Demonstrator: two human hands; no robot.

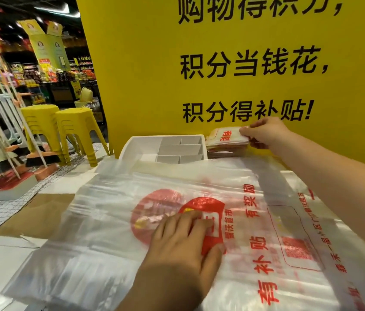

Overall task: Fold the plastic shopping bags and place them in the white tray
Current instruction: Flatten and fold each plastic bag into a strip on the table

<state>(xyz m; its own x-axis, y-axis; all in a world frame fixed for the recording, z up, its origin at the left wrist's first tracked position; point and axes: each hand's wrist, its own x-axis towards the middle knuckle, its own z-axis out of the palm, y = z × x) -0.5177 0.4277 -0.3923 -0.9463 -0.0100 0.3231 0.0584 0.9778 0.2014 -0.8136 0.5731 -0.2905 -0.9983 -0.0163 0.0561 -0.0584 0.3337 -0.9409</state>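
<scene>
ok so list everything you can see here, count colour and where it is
white plastic compartment tray: one, white with grey dividers, centre back
folded plastic bags: small stack, clear with red print, just right of the tray
flat plastic shopping bags: spread pile, count unclear, clear with red print, foreground
yellow sign board: one, yellow with black characters, behind the tray
yellow plastic stools: two stacks, yellow, floor at left
white-handled brooms: several, orange and black heads, far left
brown cardboard sheet: one, brown, left of the flat bags
left hand: flat on the spread pile
right hand: pinching the top folded bag
</scene>
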